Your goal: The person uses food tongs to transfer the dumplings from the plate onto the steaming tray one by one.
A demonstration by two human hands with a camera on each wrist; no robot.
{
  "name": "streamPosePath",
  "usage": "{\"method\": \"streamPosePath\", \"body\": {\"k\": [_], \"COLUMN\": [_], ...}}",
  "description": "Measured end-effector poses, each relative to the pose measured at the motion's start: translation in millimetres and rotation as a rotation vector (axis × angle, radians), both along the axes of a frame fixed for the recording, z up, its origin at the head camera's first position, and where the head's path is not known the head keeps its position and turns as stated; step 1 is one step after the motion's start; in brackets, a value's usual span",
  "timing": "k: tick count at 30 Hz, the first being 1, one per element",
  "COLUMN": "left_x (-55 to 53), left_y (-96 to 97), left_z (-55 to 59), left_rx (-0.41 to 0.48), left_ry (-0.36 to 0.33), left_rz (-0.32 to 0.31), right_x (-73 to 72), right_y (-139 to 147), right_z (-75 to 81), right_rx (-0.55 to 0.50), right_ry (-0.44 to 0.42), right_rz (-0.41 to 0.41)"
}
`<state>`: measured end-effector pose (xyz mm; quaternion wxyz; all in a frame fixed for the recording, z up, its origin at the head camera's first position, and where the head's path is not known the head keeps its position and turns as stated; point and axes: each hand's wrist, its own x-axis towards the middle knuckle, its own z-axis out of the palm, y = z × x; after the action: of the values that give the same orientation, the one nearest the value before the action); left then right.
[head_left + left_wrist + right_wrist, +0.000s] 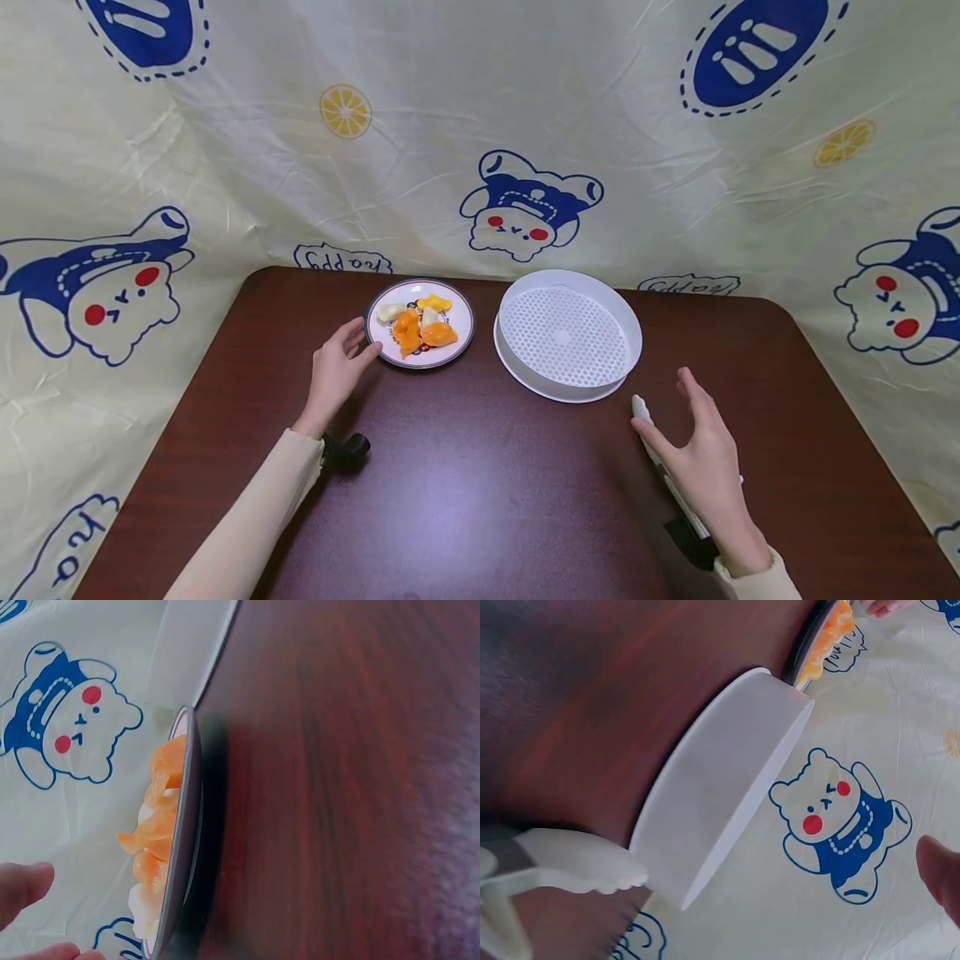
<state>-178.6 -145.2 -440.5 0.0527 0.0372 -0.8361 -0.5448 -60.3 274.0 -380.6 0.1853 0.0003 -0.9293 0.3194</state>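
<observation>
My left hand (pixel 337 371) is at the left rim of a white plate (pixel 457 346) with a dark edge, thumb and fingers spread beside it. On the plate lie several orange, yellow and white dumpling-like pieces (pixel 438 334). The left wrist view shows the plate (pixel 184 847) edge-on, with the thumb to its left. To the right, my right hand (pixel 708 462) hovers with thumb and fingers apart, holding nothing. Below it lie white tongs (pixel 640 408), partly hidden by the hand; their scalloped tip (pixel 592 862) shows in the right wrist view.
A white round steamer basket (pixel 566 333) with a perforated bottom sits on a white base (pixel 525 379), between the plate and the tongs. The dark brown table (pixel 465 500) ends at a printed cloth (pixel 420 192) behind. Each wrist carries a black mount (pixel 347 452).
</observation>
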Motion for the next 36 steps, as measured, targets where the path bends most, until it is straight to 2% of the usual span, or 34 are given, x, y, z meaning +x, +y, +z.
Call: {"method": "streamPosePath", "body": {"k": [7,17,22,28,36], "left_x": [-10.8,-19.5,-24.9,-30.1,-34.5], "left_y": [-4.2,-6.4,-6.2,-6.9,-8.4], "left_z": [-4.2,-11.1,-14.3,-15.2,-17.4], "left_rx": [0.151,0.308,0.359,0.401,0.402], "left_ry": [-0.103,-0.203,-0.213,-0.223,-0.246], "left_rz": [0.006,-0.013,-0.018,-0.012,-0.003], "right_x": [17.2,43.7,56.6,67.6,73.9], "right_y": [7.9,25.6,35.8,47.7,59.9], "right_z": [-1.8,-15.1,-26.2,-39.1,-60.2], "right_rx": [-0.111,-0.284,-0.356,-0.388,-0.39], "right_ry": [-0.059,-0.218,-0.278,-0.34,-0.38], "right_rz": [-0.116,-0.279,-0.357,-0.428,-0.429]}}
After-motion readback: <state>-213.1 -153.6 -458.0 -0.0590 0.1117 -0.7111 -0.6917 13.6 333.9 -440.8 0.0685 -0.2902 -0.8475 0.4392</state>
